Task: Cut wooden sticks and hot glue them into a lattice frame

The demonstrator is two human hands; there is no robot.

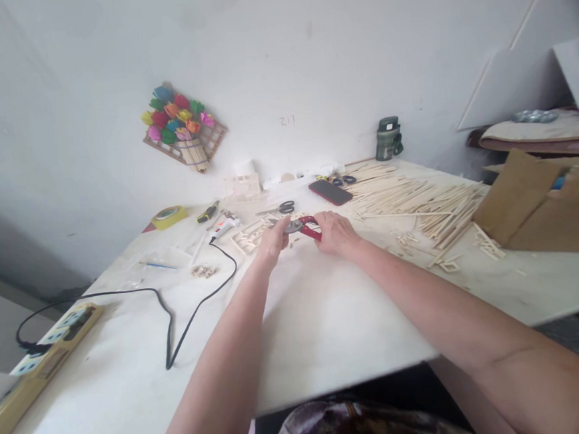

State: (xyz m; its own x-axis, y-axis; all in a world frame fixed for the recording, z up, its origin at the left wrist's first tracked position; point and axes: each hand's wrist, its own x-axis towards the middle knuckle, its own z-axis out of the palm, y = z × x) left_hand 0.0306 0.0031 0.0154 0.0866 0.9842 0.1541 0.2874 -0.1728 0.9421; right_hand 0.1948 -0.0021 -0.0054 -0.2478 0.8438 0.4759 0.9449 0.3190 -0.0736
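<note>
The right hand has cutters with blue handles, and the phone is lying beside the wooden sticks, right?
Not blue: the head view shows red handles on the cutters in the right hand. The phone does lie beside the wooden sticks.

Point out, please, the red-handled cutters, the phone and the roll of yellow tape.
Red-handled cutters (295, 226): head view, on the metal pivot.
Phone (330, 192): head view, on the dark screen.
Roll of yellow tape (173, 220): head view, on its yellow side.
</note>
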